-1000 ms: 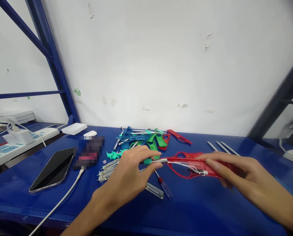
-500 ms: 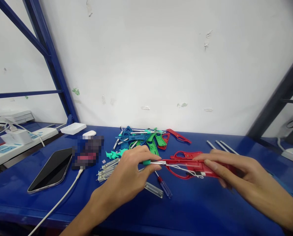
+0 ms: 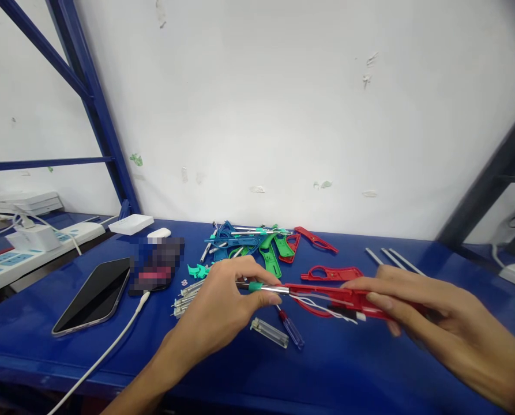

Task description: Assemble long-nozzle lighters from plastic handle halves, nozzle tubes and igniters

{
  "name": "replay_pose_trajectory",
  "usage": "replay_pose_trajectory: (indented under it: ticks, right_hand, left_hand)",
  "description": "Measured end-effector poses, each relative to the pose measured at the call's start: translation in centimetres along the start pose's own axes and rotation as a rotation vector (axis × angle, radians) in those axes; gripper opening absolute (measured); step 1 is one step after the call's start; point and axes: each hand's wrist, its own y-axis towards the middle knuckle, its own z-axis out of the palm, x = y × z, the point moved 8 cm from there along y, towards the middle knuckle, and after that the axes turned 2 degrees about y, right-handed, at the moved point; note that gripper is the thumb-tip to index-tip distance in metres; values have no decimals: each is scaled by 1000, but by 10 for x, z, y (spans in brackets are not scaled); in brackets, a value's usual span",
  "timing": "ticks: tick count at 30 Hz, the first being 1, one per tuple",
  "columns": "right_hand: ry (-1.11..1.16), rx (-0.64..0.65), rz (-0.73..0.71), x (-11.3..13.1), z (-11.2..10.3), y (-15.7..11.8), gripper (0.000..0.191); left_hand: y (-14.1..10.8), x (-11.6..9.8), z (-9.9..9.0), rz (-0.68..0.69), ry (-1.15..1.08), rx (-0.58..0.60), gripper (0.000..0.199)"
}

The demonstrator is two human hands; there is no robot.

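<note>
Between hands (image 3: 225,297), red casing (image 3: 356,299) crosswise, tip (image 3: 293,286) leftward

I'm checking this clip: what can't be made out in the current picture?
All in the head view:
Right end of the held red shell: mostly covered by the right hand.
Left end of the metal rod: behind the left hand.
Right ends of the clear plastic pieces: behind that hand too.
Dark device: pixelated.
White cable: cut off by the bottom edge.
</note>
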Motion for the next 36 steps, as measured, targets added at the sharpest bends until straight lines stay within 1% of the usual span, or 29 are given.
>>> replay_pose_trajectory:
  ticks: [3,5,10,15,18,20,23,25,29,34,36]
  right_hand:
    - [3,-31,38,-4,-3,-1,28]
    - [-8,-36,57,-5,-3,0,29]
    - [30,-30,53,-1,0,6,31]
    - [46,-22,50,-3,-1,6,31]
    - [3,-49,28,-4,-5,4,28]
    - [-1,-32,15,-3,-4,3,28]
    - [37,-26,41,-2,-2,2,28]
    - [66,-51,64,-1,-2,1,27]
    - [72,-66,38,2,-3,0,25]
    - [60,-50,-15,-1,-5,-2,22]
    - [58,-62,-16,-3,-6,-2,21]
  left_hand:
    - [-1,0,1,-27,-40,2,4]
    - [-4,-3,-1,-18,-53,-19,2]
    - [-13,-17,-9,98,2,-80,4]
    - [-17,-20,-13,133,20,-105,1]
    - [-16,-20,-12,137,19,-90,4]
    - [-15,-20,-12,137,15,-82,6]
    - [-14,-22,-12,136,3,-81,9]
    - [-14,-23,-12,141,-6,-80,10]
    - [-16,-25,-13,170,-4,-103,12]
    - [-19,-26,-15,203,20,-136,19]
    - [-21,-27,-15,224,32,-150,20]
